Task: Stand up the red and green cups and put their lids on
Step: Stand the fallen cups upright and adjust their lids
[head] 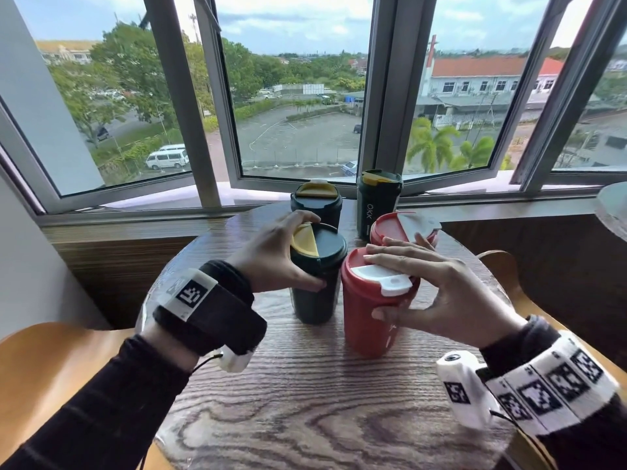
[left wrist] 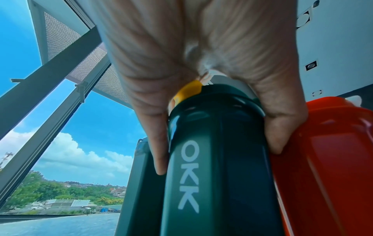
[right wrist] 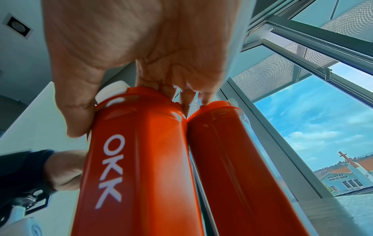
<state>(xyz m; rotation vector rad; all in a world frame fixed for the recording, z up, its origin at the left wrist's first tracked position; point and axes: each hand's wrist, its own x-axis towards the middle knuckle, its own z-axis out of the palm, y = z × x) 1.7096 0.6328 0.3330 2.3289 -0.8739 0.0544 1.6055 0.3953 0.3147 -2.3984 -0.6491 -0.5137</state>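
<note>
Round table point(head: 305, 401) front edge cut off, chair point(head: 51, 368) partly out of frame

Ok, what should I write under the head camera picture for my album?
Left hand grips the green cup's lid, right hand the red cup's lid, both cups upright on the wooden table.

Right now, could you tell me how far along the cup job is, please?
Nearly finished. Done: all five cups stand upright with lids on, including the two rear green cups and the rear red cup. In hand: the left hand grips the front green cup's lid; the right hand presses the front red cup's lid. Left: let go once both are seated.
</note>
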